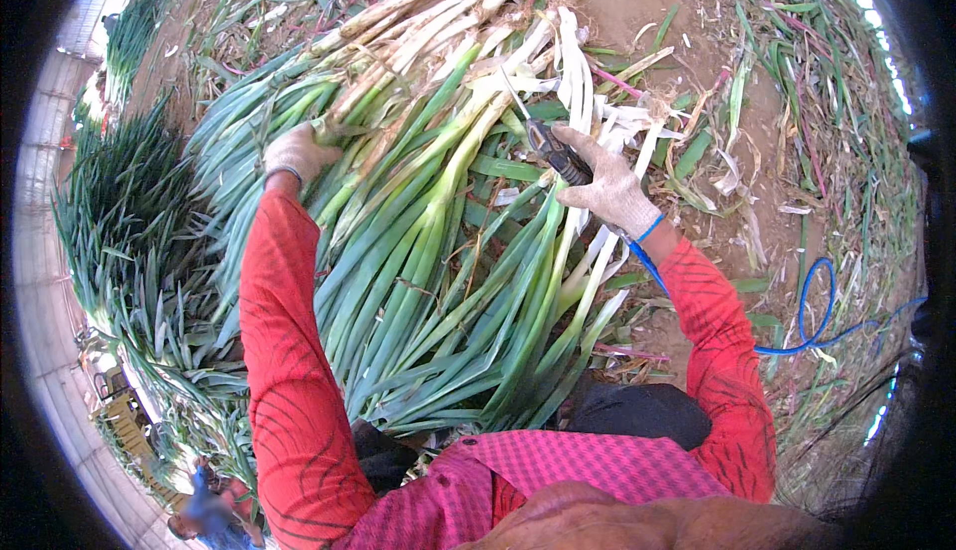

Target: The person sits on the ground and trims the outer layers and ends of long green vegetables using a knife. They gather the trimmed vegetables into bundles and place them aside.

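Note:
In a pale knit glove, my left hand (299, 153) grips a long green onion (373, 91) where its leaves begin, at the left side of a large heap. My right hand (611, 184), gloved the same way, is closed around a dark air blow gun (554, 148). Its thin metal nozzle (515, 93) points up and left over the white stalks. From the gun's lower end a blue air hose (648, 266) runs beneath my right forearm. The heap of green onions (418, 229) spreads before me, roots away and green leaves towards my knees.
Peeled skins and leaf scraps (724, 169) litter the soil on the right, where the blue hose forms a loop (818, 303). A dense stack of green onions (134, 214) stands at left. Beyond it are a yellow slatted crate (131, 430) and another person (213, 509).

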Demonstrator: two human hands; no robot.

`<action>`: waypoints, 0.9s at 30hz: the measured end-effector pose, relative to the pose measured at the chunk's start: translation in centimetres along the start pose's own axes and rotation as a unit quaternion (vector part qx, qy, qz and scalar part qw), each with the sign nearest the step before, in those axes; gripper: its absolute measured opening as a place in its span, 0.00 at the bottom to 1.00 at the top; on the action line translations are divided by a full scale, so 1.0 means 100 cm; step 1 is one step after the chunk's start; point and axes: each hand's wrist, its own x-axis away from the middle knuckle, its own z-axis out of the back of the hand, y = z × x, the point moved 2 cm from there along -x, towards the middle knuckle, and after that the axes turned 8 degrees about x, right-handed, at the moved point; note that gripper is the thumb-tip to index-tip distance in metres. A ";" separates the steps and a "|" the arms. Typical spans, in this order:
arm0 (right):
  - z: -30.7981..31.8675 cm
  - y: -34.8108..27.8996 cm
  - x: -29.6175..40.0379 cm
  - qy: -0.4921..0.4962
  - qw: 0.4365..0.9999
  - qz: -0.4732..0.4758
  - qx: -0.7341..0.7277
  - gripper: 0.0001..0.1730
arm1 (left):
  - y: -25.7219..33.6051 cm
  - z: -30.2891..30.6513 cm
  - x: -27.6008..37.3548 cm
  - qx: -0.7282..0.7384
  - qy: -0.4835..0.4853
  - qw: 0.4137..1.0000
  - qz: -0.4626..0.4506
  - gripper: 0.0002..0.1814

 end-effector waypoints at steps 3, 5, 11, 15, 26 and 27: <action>-0.003 -0.010 0.007 0.033 0.999 0.019 0.014 0.52 | 0.006 -0.019 0.031 0.021 0.040 0.998 -0.036 0.31; -0.007 -0.004 0.012 0.053 0.998 0.026 -0.013 0.51 | 0.041 -0.010 0.082 0.095 0.019 0.989 -0.109 0.28; -0.020 0.015 0.022 0.096 0.995 0.014 -0.010 0.53 | 0.118 -0.098 0.169 0.476 -0.121 0.867 -0.084 0.35; -0.022 -0.016 0.059 0.011 1.000 0.020 -0.012 0.51 | 0.138 -0.133 0.172 0.611 -0.260 0.743 -0.087 0.25; -0.052 -0.038 0.118 -0.078 0.993 0.017 0.088 0.46 | 0.112 -0.146 0.156 0.688 -0.328 0.647 -0.025 0.23; -0.051 -0.044 0.119 -0.100 0.990 0.010 0.096 0.46 | 0.114 -0.146 0.154 0.687 -0.333 0.644 -0.032 0.26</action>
